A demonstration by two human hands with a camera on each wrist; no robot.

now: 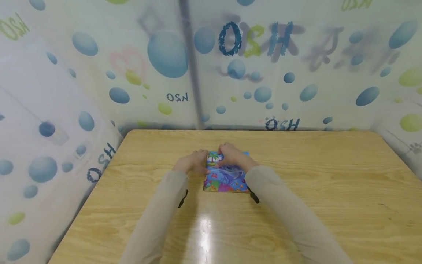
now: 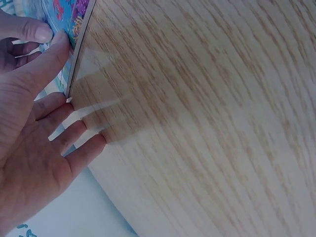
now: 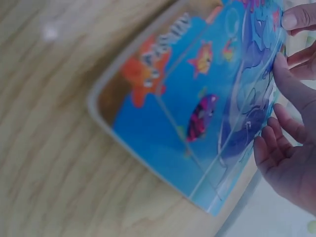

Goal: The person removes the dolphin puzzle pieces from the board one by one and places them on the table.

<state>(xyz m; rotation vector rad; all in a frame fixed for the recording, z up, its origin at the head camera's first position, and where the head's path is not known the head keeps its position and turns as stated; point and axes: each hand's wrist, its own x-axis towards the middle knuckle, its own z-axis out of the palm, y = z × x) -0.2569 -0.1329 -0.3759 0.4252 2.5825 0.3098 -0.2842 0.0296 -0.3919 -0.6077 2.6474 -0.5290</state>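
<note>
A colourful sea-life jigsaw board [image 1: 227, 178] lies flat on the wooden worktop [image 1: 329, 190], near its middle and toward the far edge at 12 o'clock from the person. Its picture shows a palm tree at the top, a dolphin across the centre and coral along the bottom.

The left hand [image 1: 194, 163] sits at the board's 9 o'clock side, up near the top left corner. In the left wrist view the left hand [image 2: 34, 128] is spread, its fingers [image 2: 79, 133] straight and slightly fanned, the fingertips meeting the board's pale edge [image 2: 74, 74] — pressing against it, not curled round it.

The right hand [image 1: 232, 156] lies over the board's upper part, covering the area from about 12 to 2 o'clock. In the right wrist view the right hand [image 3: 291, 153] has loosely bent fingers [image 3: 291, 89] touching the rim of the picture layer [image 3: 217, 108], which shows fish, a crab and a blue whale shape inside a light grey frame — whether it actually pinches a piece I cannot tell. A fingertip of the other hand shows at that view's top right corner.

Both forearms wear beige sleeves [image 1: 290, 216], each with a dark strap at the wrist. Around the worktop stand white walls [image 1: 296, 73] printed with blue and green bubbles.
</note>
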